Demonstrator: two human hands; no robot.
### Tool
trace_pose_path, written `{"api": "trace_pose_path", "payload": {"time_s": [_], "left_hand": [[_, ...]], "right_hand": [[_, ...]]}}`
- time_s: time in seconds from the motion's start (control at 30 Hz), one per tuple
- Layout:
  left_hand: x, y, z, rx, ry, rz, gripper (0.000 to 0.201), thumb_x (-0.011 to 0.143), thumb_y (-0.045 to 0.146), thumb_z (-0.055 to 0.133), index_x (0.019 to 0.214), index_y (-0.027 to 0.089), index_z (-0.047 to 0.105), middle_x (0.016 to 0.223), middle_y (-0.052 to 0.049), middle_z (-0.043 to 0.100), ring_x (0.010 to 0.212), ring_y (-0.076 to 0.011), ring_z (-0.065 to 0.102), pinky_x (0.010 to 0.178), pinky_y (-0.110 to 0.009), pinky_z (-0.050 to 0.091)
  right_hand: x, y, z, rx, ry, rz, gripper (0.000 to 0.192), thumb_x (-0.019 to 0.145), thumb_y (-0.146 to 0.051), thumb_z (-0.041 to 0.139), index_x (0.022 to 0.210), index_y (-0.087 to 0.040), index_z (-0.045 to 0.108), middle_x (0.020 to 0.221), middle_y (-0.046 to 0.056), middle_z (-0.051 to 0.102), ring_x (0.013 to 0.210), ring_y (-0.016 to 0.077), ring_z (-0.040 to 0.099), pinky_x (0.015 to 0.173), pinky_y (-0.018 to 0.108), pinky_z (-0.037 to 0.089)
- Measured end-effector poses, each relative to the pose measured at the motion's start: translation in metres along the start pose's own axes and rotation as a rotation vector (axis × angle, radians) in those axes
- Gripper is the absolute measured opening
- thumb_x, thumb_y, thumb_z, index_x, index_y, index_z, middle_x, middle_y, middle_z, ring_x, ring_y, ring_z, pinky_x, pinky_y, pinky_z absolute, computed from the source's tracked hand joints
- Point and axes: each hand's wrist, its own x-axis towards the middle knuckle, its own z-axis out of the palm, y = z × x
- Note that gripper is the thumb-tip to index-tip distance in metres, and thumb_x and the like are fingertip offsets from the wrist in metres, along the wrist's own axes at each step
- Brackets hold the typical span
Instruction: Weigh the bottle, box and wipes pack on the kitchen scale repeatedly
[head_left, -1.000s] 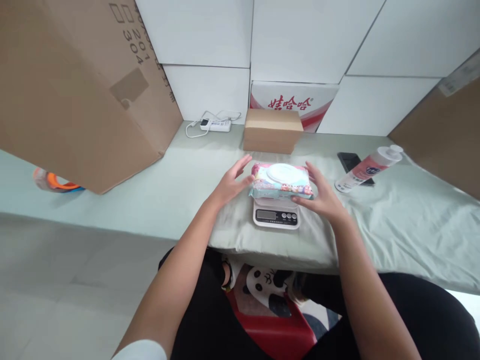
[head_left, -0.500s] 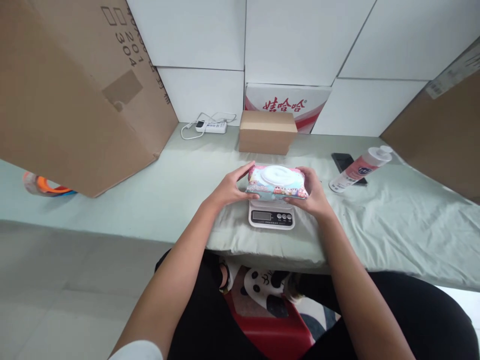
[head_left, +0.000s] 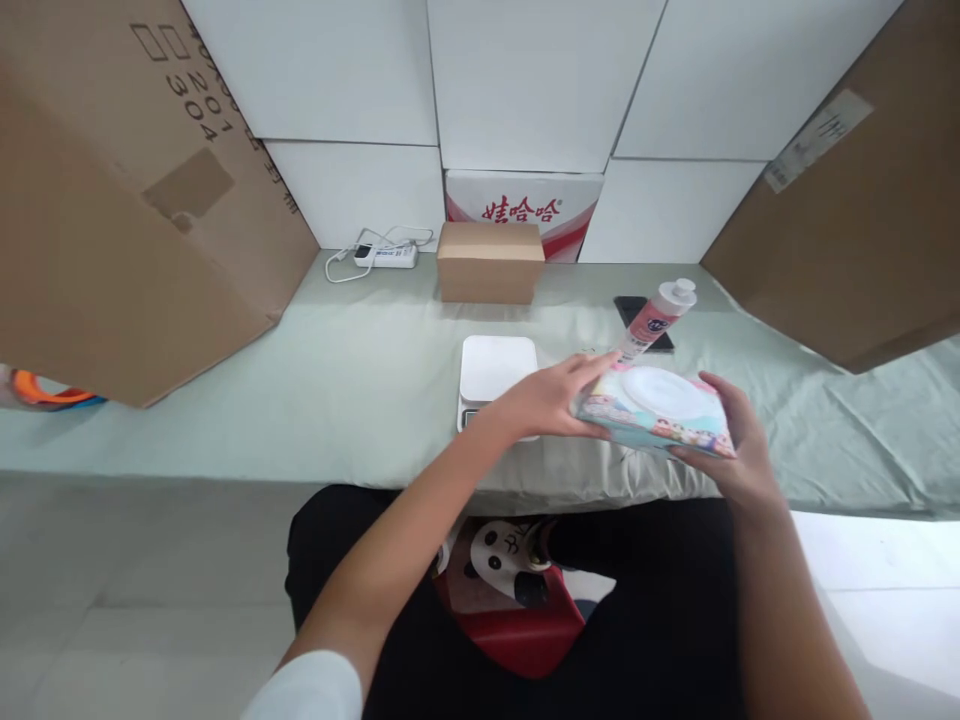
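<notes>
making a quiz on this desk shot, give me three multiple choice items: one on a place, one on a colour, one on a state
1. Where is the pastel plastic wipes pack with the white round lid?
A. on the scale
B. held right of the scale
C. on the small box

2. What colour is the flat square kitchen scale's platform?
A. white
B. black
C. red

3. How is the pack held?
A. one hand only
B. lying free
C. between both hands

Answers:
1 B: the pack sits right of the scale, whose platform is bare.
2 A: the platform shows plain white.
3 C: the left hand has its grip on the pack's near-left end and the right hand on its right end.
</notes>
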Motion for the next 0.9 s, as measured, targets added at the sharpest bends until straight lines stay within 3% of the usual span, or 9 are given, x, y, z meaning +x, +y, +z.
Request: {"api": "trace_pose_path", "payload": {"time_s": [0.13,0.23,0.37,0.47,0.53,0.6,0.7,0.8,0.9], "left_hand": [[0.056,0.0,0.056,-0.024,-0.01,-0.077,0.11,0.085,0.056,0.079,0.173,0.03,0.02,0.172,-0.015,0.04,0.154,-0.0371,0.045,0.122,-0.05,0.045],[0.085,-0.005,0.085,-0.004,0.004,-0.095,0.106,0.087,0.05,0.077,0.173,0.027,0.019,0.173,-0.015,0.038,0.155,-0.0352,0.044,0.121,-0.048,0.046],[0.096,-0.014,0.107,0.068,-0.005,-0.107,0.1,0.09,0.045,0.072,0.173,0.027,0.018,0.176,-0.013,0.032,0.154,-0.0358,0.045,0.118,-0.05,0.051],[0.084,-0.011,0.109,0.132,0.016,-0.16,0.093,0.096,0.043,0.066,0.172,0.022,0.018,0.179,-0.017,0.024,0.162,-0.0381,0.034,0.123,-0.055,0.047],[0.069,-0.004,0.096,0.157,0.023,-0.171,0.086,0.098,0.038,0.062,0.172,0.021,0.021,0.181,-0.017,0.02,0.166,-0.0373,0.027,0.126,-0.057,0.042],[0.052,0.002,0.069,0.121,0.044,-0.16,0.078,0.1,0.039,0.059,0.17,0.024,0.028,0.18,-0.015,0.024,0.164,-0.0362,0.033,0.128,-0.055,0.041],[0.023,-0.007,0.007,-0.059,0.168,-0.175,0.064,0.1,0.049,0.059,0.159,0.026,0.05,0.167,-0.011,0.052,0.153,-0.0349,0.052,0.125,-0.053,0.044],[-0.01,-0.043,-0.056,-0.338,0.47,-0.246,0.048,0.098,0.046,0.061,0.139,0.021,0.066,0.153,-0.013,0.066,0.144,-0.0297,0.062,0.124,-0.047,0.047],[-0.039,-0.091,-0.094,-0.453,0.808,-0.406,0.039,0.096,0.041,0.063,0.13,0.023,0.069,0.151,-0.013,0.067,0.148,-0.0277,0.058,0.124,-0.047,0.047]], "right_hand": [[0.0,0.041,-0.055,0.013,0.081,0.16,0.094,0.054,-0.063,0.094,0.142,-0.054,0.059,0.149,0.012,0.063,0.141,0.0544,0.057,0.112,0.077,0.049],[0.013,0.068,-0.082,-0.103,0.023,0.183,0.101,0.051,-0.064,0.094,0.144,-0.054,0.057,0.149,0.013,0.064,0.142,0.0554,0.056,0.111,0.08,0.05],[0.028,0.089,-0.095,-0.292,-0.104,0.213,0.105,0.053,-0.062,0.094,0.149,-0.054,0.053,0.15,0.013,0.063,0.143,0.0558,0.055,0.109,0.082,0.051],[0.026,0.083,-0.093,-0.32,-0.105,0.199,0.109,0.054,-0.063,0.092,0.154,-0.051,0.05,0.157,0.012,0.058,0.145,0.0572,0.052,0.113,0.086,0.044],[0.02,0.062,-0.084,-0.375,-0.07,0.111,0.11,0.058,-0.063,0.09,0.158,-0.052,0.046,0.164,0.01,0.05,0.153,0.0568,0.041,0.119,0.087,0.035],[0.017,0.03,-0.065,-0.385,-0.046,-0.031,0.102,0.067,-0.06,0.086,0.16,-0.056,0.043,0.168,0.005,0.045,0.159,0.0525,0.033,0.125,0.084,0.03],[0.026,-0.02,-0.017,-0.242,0.032,-0.235,0.075,0.085,-0.048,0.077,0.155,-0.054,0.051,0.164,0.0,0.051,0.16,0.0414,0.038,0.136,0.069,0.026],[0.055,-0.047,0.047,-0.057,0.022,-0.292,0.054,0.092,-0.044,0.071,0.144,-0.042,0.062,0.155,0.005,0.062,0.151,0.0374,0.052,0.131,0.065,0.036],[0.096,-0.045,0.11,0.066,0.015,-0.185,0.048,0.094,-0.049,0.063,0.139,-0.032,0.062,0.149,0.011,0.066,0.148,0.0333,0.057,0.127,0.06,0.042]]}}
